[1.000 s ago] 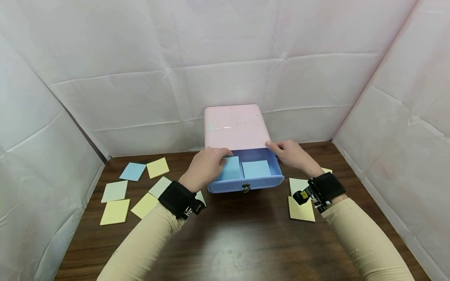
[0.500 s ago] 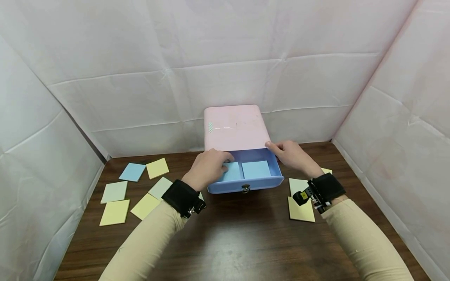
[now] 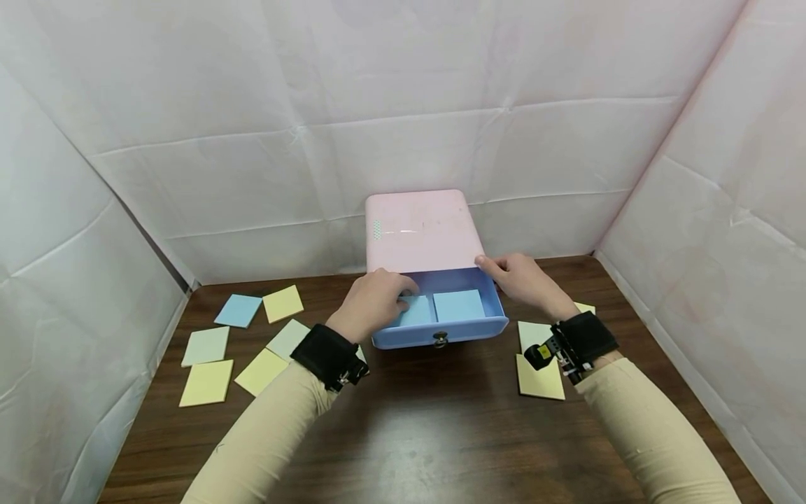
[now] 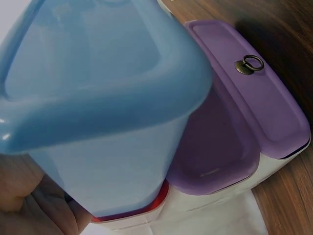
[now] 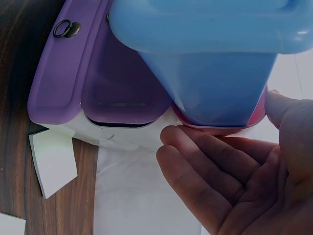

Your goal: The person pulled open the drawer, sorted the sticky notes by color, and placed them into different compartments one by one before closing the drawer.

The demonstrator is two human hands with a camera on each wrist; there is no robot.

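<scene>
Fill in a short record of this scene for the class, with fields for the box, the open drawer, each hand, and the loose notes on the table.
Box: pink-topped drawer box at the back of the wooden table.
Open drawer: blue drawer pulled out, ring pull on its front; two blue sticky notes lie inside, side by side.
Left hand: left hand reaches into the drawer's left half, fingers on the left note.
Right hand: right hand rests against the box's right side, fingers straight.
Loose notes: yellow, blue and pale green notes left of the box; yellow note and others to the right.
</scene>
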